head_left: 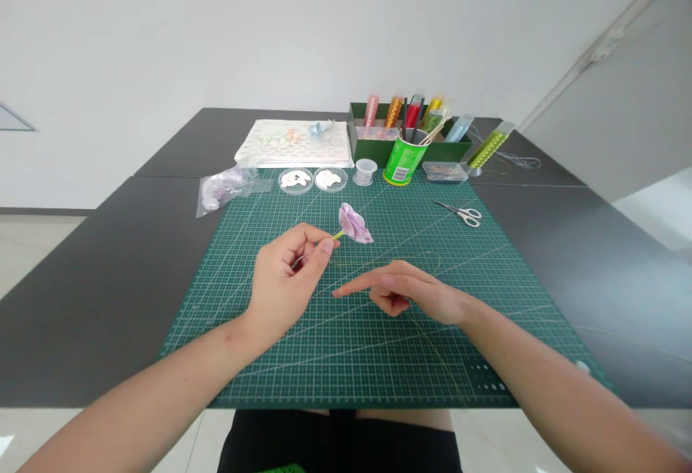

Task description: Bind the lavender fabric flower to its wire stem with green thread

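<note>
My left hand pinches a lilac artificial flower by its thin stem, close under the petals. Yellow-green wrapping shows at the top of the stem, and the bare wire runs back under my fingers. To the right, my right hand has its index finger stretched toward the left while the other fingers curl in. A fine yellow-green thread comes out below these curled fingers; their grip on it is partly hidden. Both hands are above a green cutting mat.
White-handled scissors lie at right. Along the back stand a green can of sticks, a dark green box with thread spools, two petal dishes, a small round container, a plastic bag and a white paper stack.
</note>
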`<state>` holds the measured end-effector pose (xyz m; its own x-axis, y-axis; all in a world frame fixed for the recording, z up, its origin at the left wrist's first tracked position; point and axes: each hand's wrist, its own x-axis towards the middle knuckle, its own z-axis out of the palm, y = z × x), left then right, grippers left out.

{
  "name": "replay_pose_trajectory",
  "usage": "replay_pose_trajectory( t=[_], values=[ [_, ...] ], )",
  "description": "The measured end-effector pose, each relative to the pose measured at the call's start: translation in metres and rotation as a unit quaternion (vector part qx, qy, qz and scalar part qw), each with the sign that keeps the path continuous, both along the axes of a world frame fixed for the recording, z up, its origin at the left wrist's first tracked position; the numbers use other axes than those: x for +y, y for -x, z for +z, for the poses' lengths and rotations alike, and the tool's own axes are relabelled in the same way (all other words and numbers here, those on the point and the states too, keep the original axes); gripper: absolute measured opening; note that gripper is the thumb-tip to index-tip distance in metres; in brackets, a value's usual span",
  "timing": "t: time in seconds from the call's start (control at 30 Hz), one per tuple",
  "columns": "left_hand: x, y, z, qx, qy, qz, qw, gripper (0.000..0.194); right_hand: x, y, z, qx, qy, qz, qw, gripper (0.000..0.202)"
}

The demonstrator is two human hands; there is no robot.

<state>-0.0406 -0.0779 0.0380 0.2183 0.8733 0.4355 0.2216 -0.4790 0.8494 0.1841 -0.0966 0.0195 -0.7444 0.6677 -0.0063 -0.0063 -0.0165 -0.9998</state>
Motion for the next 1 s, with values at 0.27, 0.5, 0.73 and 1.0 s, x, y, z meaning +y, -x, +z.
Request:
replay_pose_trajectory(
  t=[0.27,0.5,0.73,1.0],
  values=[
    [0.009,-0.001,-0.003,-0.163,0.266,-0.148,0.938,0.028,0.017,0.002,-0.016,0.095,0.208,-0.127,0.965,0.059],
    [0.012,0.001,-0.006,-0.163,0.252,-0.125,0.946,0.028,0.034,-0.013,-0.023,0.046,0.14,-0.428,0.892,0.032],
    [0.011,-0.002,-0.005,-0.143,0.23,-0.117,0.956,0.027,0.027,-0.009,-0.028,-0.179,-0.208,-0.557,0.784,0.024],
    [0.002,-0.005,-0.007,-0.019,0.094,-0.073,0.993,0.023,0.003,0.018,-0.018,0.042,-0.076,-0.272,0.958,0.038]
  ],
)
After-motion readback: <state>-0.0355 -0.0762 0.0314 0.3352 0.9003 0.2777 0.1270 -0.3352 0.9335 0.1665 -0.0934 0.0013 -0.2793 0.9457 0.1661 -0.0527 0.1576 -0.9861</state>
